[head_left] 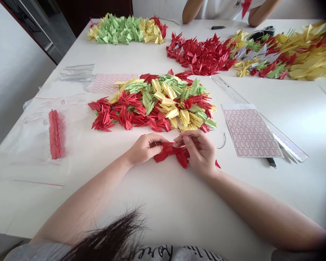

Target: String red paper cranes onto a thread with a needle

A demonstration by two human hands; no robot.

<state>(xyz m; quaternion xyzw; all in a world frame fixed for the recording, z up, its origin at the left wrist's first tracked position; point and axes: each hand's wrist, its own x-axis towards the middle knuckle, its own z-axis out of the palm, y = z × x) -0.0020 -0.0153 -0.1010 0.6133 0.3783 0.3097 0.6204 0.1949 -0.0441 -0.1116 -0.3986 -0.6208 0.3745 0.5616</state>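
**Holding a bunch of red paper cranes over a white table**

Gripping from both sides, the person's two hands meet over a small bunch of red paper cranes (pixel 171 152) that lies on the white table (pixel 165 206), close to the near edge and just in front of a large mixed pile of red, yellow and green cranes (pixel 157 103). The left hand (pixel 144 148) has its fingers curled in and pressed onto the left end of the bunch. The right hand (pixel 199 152) covers the right end, thumb and forefinger pinched together at the top of it. A thin pale line (pixel 180 139) runs between the fingertips of both hands; whether it is a needle or a thread cannot be told. A dark thread (pixel 223 142) curls on the table just right of the right hand.

A sheet of red-edged labels (pixel 250 132) lies to the right, with a clear ruler (pixel 233 95) and a pen (pixel 271 162) beside it. To the left, a clear plastic bag (pixel 29 145) holds a red stack (pixel 55 134). Farther back lie a second label sheet (pixel 108 82), a red pile (pixel 203 54), a green and yellow pile (pixel 125 29) and a mostly yellow pile (pixel 306 54). Another person's forearms (pixel 191 11) rest at the far edge.
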